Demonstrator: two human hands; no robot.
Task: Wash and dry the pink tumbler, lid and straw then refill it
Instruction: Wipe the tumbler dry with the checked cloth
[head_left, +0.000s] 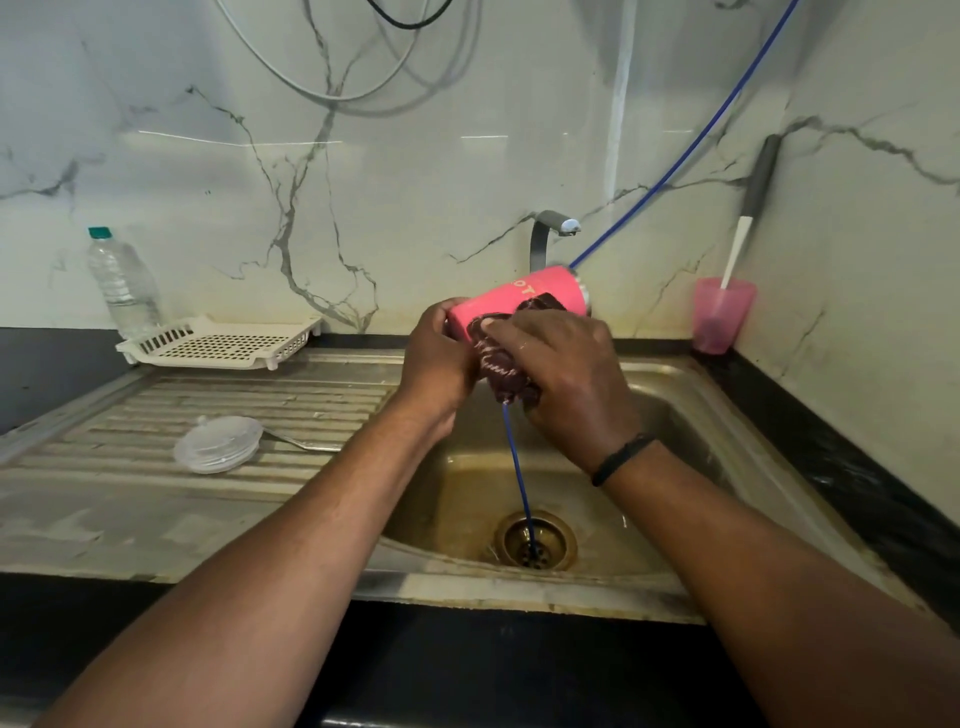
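The pink tumbler (524, 297) lies on its side in the air above the sink basin (670, 415), its open end pointing right toward the tap. My left hand (435, 358) grips its bottom end. My right hand (563, 371) presses a dark maroon cloth (498, 366) against the tumbler's side, fingers curled round the cloth. The clear lid (218, 443) lies flat on the ribbed drainboard at the left, with a thin metal straw (301, 441) lying beside it.
A steel tap (550, 234) stands behind the tumbler. A blue hose (675, 166) runs from the upper right down into the drain (535, 540). A white drying tray (218, 340) and water bottle (122, 283) sit at the back left, a pink cup (719, 314) with a brush at the back right.
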